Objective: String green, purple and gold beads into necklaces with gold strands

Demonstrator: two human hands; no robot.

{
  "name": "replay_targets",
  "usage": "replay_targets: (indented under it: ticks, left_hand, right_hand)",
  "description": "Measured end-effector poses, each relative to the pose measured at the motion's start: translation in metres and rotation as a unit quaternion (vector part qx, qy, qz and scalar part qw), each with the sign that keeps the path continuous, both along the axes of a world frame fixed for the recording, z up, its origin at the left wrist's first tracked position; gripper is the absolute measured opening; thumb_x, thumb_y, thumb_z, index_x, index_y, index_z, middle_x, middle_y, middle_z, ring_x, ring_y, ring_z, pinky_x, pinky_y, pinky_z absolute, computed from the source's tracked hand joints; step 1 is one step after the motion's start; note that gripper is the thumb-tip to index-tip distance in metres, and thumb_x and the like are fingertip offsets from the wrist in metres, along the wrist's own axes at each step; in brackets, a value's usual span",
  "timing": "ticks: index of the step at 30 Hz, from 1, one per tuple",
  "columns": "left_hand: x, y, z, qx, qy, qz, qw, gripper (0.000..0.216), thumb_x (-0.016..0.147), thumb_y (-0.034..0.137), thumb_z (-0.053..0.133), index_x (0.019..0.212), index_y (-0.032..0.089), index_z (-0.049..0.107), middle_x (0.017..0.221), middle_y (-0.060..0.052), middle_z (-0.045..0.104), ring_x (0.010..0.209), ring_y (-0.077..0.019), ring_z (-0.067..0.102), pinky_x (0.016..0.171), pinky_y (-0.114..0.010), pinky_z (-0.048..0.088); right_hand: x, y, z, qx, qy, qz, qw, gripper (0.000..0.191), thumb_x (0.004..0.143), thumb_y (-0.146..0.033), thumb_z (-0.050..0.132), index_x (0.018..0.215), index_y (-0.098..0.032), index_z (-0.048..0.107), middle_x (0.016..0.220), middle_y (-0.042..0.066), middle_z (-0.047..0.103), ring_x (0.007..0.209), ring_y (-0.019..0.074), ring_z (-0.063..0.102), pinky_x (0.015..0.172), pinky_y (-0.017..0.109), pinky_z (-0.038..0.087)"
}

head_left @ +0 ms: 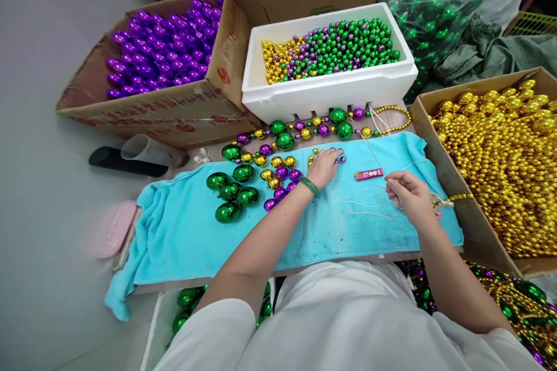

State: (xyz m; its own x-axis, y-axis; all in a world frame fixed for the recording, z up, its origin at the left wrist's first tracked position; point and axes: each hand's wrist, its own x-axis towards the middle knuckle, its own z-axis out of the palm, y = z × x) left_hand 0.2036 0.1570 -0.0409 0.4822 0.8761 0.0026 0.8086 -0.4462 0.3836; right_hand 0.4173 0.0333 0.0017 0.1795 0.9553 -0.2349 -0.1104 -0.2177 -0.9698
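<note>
My left hand (pixel 325 167), with a green bangle on the wrist, rests palm down on the turquoise towel (pixel 183 226); its fingers curl over a few small purple and gold beads (pixel 338 156). My right hand (pixel 409 192) is closed in a pinch on white thread (pixel 365 204) that lies in loops on the towel. A small red tag-like object (pixel 369 174) lies between the hands. Large green balls (pixel 230 194) and medium gold and purple beads (pixel 278 177) sit left of my left hand. A strung row of mixed beads (pixel 304 130) runs along the towel's far edge.
A white foam box (pixel 331 90) of small mixed beads stands behind the towel. A cardboard box of purple beads (pixel 161 49) is at back left, a box of gold beads (pixel 505 156) at right. Bagged green balls (pixel 430 6) sit at back right. A pink object (pixel 114 229) lies left.
</note>
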Motion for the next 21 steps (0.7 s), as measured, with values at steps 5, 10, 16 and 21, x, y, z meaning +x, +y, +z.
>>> replay_targets:
  ticks: [5,10,16,21]
  left_hand:
    - [-0.021,-0.002,0.015,0.008,-0.034,0.071,0.997,0.026,0.088,0.018,0.047,0.106,0.016,0.067,0.104,-0.009,0.064,0.099,-0.0209,0.058,0.091,-0.033,0.045]
    - [-0.031,-0.024,0.028,-0.033,0.065,0.048,0.996,0.020,0.088,0.022,0.050,0.095,0.017,0.068,0.099,-0.007,0.065,0.092,-0.0201,0.060,0.084,-0.031,0.047]
    - [-0.016,-0.046,0.011,-0.010,0.124,0.097,0.987,0.021,0.086,0.021,0.053,0.103,0.014,0.063,0.104,-0.013,0.062,0.100,-0.0254,0.058,0.084,-0.036,0.047]
    - [-0.018,-0.056,0.009,-0.095,-0.203,0.214,0.951,0.019,0.083,0.020,0.055,0.100,0.016,0.064,0.097,-0.009,0.066,0.093,-0.0206,0.060,0.086,-0.035,0.047]
  right_hand:
    - [0.008,-0.004,-0.007,-0.002,-0.015,-0.006,1.000,0.025,0.072,-0.039,0.067,0.082,-0.017,0.062,0.061,-0.001,0.058,0.051,0.0084,0.049,0.043,0.020,0.037]
    - [0.010,-0.006,-0.017,-0.016,-0.022,0.000,1.000,0.026,0.073,-0.040,0.066,0.083,-0.017,0.062,0.062,-0.001,0.058,0.051,0.0089,0.050,0.044,0.020,0.039]
    - [-0.003,-0.009,-0.027,0.003,-0.061,0.042,0.997,0.023,0.077,-0.039,0.061,0.083,-0.017,0.063,0.062,-0.001,0.057,0.055,0.0100,0.052,0.052,0.023,0.043]
    - [-0.009,-0.022,-0.035,0.026,-0.087,0.055,0.994,0.022,0.080,-0.037,0.058,0.083,-0.017,0.063,0.058,-0.002,0.051,0.052,0.0093,0.046,0.049,0.023,0.037]
